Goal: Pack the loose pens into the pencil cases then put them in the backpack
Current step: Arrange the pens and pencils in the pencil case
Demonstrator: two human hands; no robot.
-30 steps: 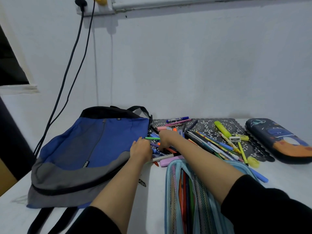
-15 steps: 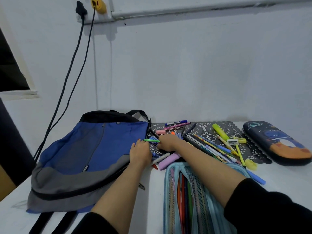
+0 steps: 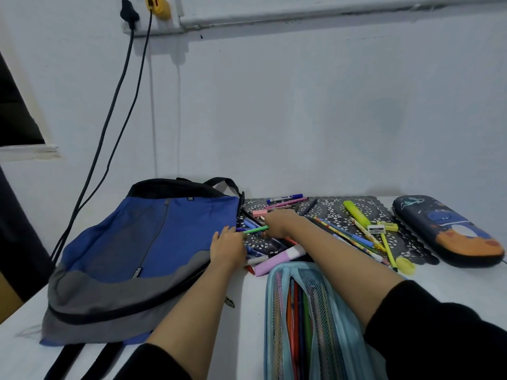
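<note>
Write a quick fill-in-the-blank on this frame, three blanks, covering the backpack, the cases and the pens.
1. The blue and grey fabric backpack lies to the ____ of the loose pens.
2. The light blue mesh pencil case nearest the camera is ____, with pens inside.
3. The thin pen between the left hand and the right hand is ____.

Missing words: left; open; green.
</note>
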